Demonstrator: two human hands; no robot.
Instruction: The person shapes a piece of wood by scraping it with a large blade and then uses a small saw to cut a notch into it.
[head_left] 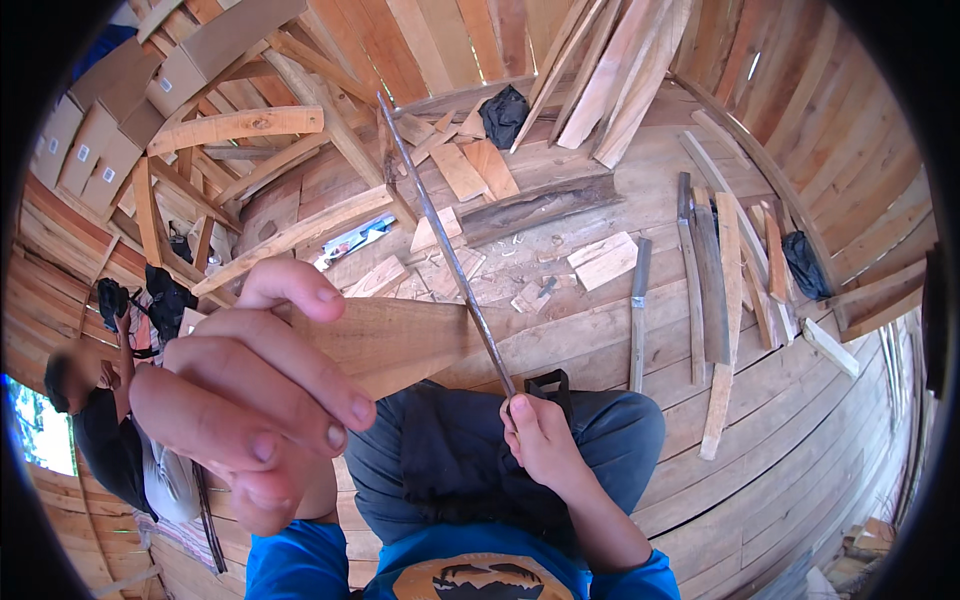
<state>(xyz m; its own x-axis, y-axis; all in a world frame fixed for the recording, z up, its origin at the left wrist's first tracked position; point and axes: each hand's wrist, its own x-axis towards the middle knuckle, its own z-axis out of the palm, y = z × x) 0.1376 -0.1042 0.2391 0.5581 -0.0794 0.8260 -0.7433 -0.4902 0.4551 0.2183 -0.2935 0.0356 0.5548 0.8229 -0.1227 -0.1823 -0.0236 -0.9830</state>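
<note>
My left hand (260,400) is raised close to the camera, its fingers loosely bent and apart, with nothing in them. My right hand (540,440) is closed round the lower end of a long, thin, dark metal bar (447,245) above my lap. The bar slants up and to the left, its far end high over the floor; whether it is a rod or a blade seen edge-on I cannot tell. Behind it, a smooth brown wooden board (390,345) lies in front of my knees, partly hidden by my left hand. A dark cloth or bag (460,460) covers my lap.
Offcuts (603,260) and shavings litter the plank floor ahead. Long wood strips (727,300) lie at the right. Boards (620,80) lean on the far wall. A wooden frame (240,125) and cardboard boxes (100,150) stand at left, where another person (110,440) sits.
</note>
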